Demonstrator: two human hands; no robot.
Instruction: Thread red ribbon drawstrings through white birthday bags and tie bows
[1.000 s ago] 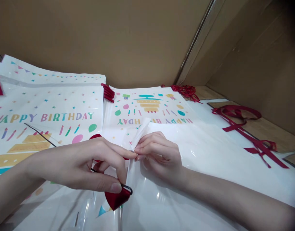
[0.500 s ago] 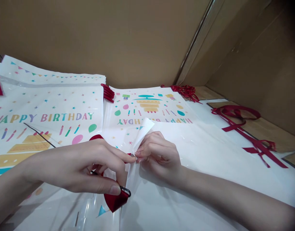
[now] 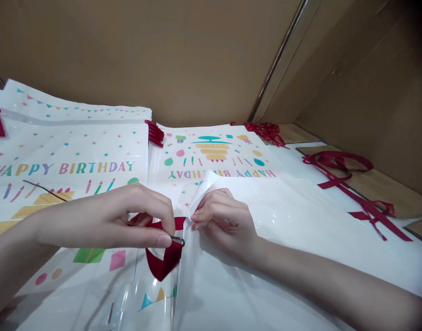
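Observation:
My left hand is closed, pinching a thin black wire tool between thumb and index finger. Its rounded loop end pokes past my fingertips, and its thin tail sticks out behind the hand. A dark red ribbon hangs in a curve at the loop; whether it is threaded through, I cannot tell. Pinched in my right hand is the folded-up edge of a white plastic sheet. Another stretch of the ribbon meets this edge beside my right fingertips.
A stack of printed HAPPY BIRTHDAY sheets lies at left, with an upside-down printed sheet behind my hands. Red ribbon loops lie at right, a ribbon bunch farther back. Cardboard walls rise behind and to the right.
My left hand has drawn back from my right fingertips and risen a little, carrying the wire tool and ribbon up. My right hand keeps its pinch almost in place.

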